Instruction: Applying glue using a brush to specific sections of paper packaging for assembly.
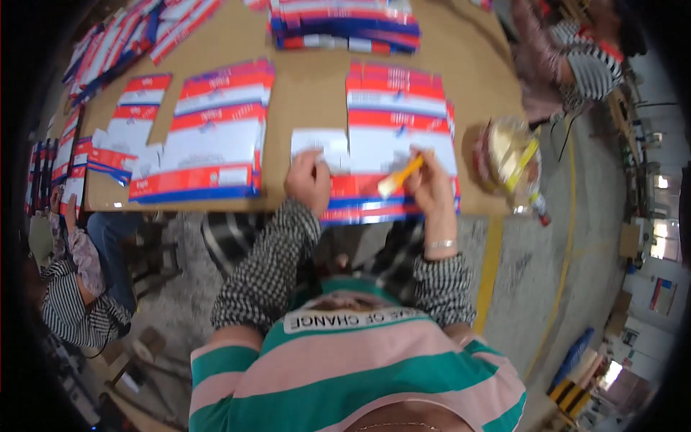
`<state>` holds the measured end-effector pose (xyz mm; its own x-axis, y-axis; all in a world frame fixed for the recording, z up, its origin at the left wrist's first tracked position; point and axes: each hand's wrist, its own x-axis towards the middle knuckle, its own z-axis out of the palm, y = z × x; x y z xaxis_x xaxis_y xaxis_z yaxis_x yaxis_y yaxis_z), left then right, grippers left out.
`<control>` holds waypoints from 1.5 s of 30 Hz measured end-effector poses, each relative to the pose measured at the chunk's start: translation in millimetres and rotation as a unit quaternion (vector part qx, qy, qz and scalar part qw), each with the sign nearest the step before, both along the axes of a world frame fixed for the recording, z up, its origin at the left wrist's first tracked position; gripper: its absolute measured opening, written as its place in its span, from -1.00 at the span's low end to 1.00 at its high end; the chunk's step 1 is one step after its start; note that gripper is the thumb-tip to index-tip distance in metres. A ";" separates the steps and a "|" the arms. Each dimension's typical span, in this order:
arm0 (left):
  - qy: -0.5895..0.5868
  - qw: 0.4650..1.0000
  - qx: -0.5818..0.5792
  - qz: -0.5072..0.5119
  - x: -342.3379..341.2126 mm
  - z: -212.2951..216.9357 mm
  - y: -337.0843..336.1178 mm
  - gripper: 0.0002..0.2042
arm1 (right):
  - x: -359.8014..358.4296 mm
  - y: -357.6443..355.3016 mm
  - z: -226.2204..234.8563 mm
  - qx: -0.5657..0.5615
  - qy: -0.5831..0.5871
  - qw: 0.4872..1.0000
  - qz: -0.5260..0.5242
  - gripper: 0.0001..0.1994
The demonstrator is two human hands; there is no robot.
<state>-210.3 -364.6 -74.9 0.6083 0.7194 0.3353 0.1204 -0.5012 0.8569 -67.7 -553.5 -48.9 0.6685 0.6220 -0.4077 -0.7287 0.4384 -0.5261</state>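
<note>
A stack of flat printed cartons (389, 137), red, white and blue, lies in front of me at the near edge of the table. My right hand (430, 183) is closed around the yellow handle of a flat brush (397, 180), whose pale bristles point left over the stack's lower part. My left hand (309, 181), fingers curled, rests at the white side flap (320, 144) on the stack's left. What its fingertips hold, if anything, is hidden. To the right stands a round tub (505, 158) of cream-coloured paste, with another yellow-handled tool (527, 162) lying across it.
More flat cartons lie left in a second stack (209, 137), with further piles (342, 25) at the back and far left. The brown tabletop (306, 90) shows between them. Other people work at the far left (79, 288) and far right (586, 68). A yellow line (489, 266) crosses the floor.
</note>
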 end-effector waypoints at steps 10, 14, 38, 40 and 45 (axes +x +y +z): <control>-0.026 0.998 -0.039 -0.052 -2.3 -3.4 -2.1 -0.91 | 0.5 17.7 -0.4 -0.023 -0.013 0.999 -0.031 -0.73; -0.011 0.997 -0.056 -0.055 -5.6 -2.5 -4.0 -0.90 | -1.3 25.8 -4.8 -0.008 -0.040 0.998 -0.037 -0.70; 0.044 0.994 -0.091 -0.050 -6.6 13.4 -7.2 -0.88 | -3.5 52.2 2.6 -0.138 -0.169 0.976 0.014 -0.74; 0.049 0.993 -0.093 -0.049 -6.3 14.3 -6.9 -0.88 | -4.8 51.0 4.3 -0.163 -0.176 0.970 0.028 -0.75; 0.046 0.993 -0.097 -0.049 -6.7 14.3 -7.1 -0.88 | -5.0 51.0 3.1 -0.155 -0.181 0.971 0.030 -0.75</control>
<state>-217.0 -371.7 -60.5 0.7000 0.7011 0.1356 0.1613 -0.3402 0.9264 -72.7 -502.5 -45.8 0.7686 0.5498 -0.3270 -0.4918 0.1811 -0.8517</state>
